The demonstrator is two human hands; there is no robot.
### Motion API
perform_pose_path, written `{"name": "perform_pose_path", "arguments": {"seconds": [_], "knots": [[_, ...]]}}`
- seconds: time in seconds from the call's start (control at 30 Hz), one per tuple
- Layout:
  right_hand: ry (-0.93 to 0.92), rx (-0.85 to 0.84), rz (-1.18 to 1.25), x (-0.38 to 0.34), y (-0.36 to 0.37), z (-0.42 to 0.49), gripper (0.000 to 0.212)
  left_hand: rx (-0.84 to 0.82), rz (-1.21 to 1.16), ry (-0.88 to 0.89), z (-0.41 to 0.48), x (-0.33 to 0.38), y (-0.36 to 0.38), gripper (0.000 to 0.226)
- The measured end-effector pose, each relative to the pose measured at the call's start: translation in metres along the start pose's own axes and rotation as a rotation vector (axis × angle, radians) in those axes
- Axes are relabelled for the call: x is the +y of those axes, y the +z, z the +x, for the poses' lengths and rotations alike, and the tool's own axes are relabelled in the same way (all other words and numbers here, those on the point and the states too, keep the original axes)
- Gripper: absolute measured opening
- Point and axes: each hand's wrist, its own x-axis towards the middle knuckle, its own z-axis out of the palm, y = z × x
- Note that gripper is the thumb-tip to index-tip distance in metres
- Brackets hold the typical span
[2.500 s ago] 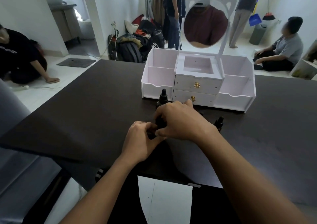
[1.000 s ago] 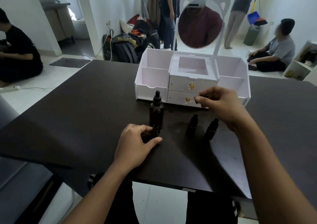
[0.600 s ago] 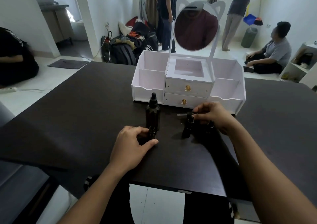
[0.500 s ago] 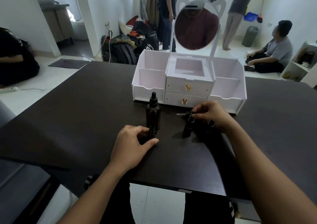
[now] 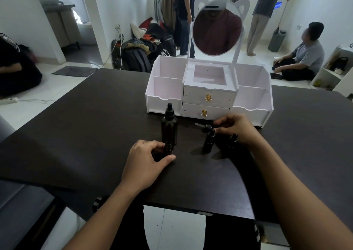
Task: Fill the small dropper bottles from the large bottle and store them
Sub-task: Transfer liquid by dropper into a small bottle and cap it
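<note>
Upright, large bottle [image 5: 169,127], dark amber, dropper-capped

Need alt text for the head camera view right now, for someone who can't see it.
Left hand grips an uncapped small dropper bottle on a dark table, while the right hand holds its dropper cap sideways above another small bottle. Behind stand the large bottle and a white mirrored organizer.

The left hand [image 5: 146,162] covers most of an uncapped small bottle [image 5: 168,148]; only its neck shows. The right hand [image 5: 236,128] hides the bulb of a dropper [image 5: 203,125] and part of another small bottle [image 5: 233,139]. Liquid levels in the dark bottles cannot be told.
</note>
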Motion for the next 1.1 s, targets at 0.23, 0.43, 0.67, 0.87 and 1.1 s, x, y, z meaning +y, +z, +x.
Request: {"name": "perform_pose_path", "arguments": {"seconds": [0.23,0.43,0.67,0.87,1.1], "knots": [[0.009,-0.014,0.001,-0.002,0.0,-0.003,0.023,0.006,-0.006,0.005,0.0,0.0,0.0,0.042],[0.006,-0.032,-0.01,-0.003,0.001,-0.002,0.02,0.009,-0.009,0.003,0.0,0.0,0.0,0.042],[0.008,-0.036,-0.074,0.0,0.001,0.002,0.014,0.012,-0.003,0.011,0.0,0.001,-0.001,0.041],[0.016,-0.039,-0.075,-0.001,0.001,0.0,0.015,0.011,-0.003,0.008,0.0,0.001,0.0,0.041],[-0.021,0.035,0.104,-0.009,-0.008,-0.008,0.021,0.0,-0.002,0.001,0.0,0.0,0.0,0.042]]}}
